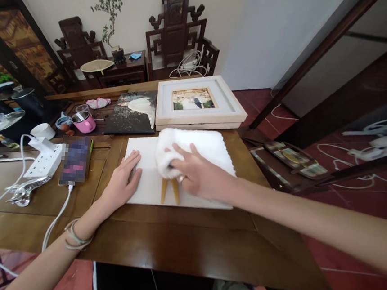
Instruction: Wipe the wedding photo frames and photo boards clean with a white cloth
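Observation:
A white rectangular board (pixel 145 188) lies flat on the wooden table. My left hand (pixel 125 175) rests on its left edge with the fingers stretched out and holds nothing. A fluffy white cloth (pixel 210 146) covers much of the board's upper and right part, bunched up at its left end. My right hand (pixel 195 165) grips that bunched end, with the thumb side tucked into a fold. Below the cloth, two tan tapered strips (pixel 171 192) form an upturned V on the board; the cloth hides their tops.
Behind the board are a light wooden picture frame (pixel 200 122) and a dark picture panel (pixel 131 112). To the left are a phone (pixel 76 162) on a cable, a power strip (pixel 45 161), a silver ornament (pixel 27 191) and a pink cup (pixel 84 123). The table's right edge (pixel 294 230) slants away.

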Tool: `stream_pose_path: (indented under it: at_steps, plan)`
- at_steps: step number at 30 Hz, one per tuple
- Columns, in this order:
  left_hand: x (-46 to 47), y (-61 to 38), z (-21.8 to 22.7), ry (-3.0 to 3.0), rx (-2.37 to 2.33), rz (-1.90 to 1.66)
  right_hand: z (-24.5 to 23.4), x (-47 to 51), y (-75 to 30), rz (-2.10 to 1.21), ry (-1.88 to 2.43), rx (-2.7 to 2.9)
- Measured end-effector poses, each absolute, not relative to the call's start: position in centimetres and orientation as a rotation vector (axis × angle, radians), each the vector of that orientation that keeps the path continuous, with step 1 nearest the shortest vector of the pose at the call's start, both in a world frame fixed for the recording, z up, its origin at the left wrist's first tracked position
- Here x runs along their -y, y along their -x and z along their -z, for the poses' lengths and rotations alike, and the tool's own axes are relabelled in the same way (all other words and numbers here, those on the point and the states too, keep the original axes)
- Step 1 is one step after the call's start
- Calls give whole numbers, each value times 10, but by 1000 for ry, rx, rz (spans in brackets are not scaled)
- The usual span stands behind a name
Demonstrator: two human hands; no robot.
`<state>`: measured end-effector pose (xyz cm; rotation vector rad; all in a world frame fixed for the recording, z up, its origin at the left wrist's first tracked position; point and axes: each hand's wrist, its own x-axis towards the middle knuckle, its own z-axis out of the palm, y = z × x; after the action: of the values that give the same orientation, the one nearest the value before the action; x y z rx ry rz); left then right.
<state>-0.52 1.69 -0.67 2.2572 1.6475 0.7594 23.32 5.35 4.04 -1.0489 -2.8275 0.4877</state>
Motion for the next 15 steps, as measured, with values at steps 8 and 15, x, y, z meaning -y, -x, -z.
stream_pose_path:
  at_steps: [8,15]
  plan:
    - [-18,6,13,-2261,-1630,-758,-55,37,-249,-830,735,2987]
    - [-18,8,18,-2289,-1620,-779,-54,-8,-239,-735,820,2940]
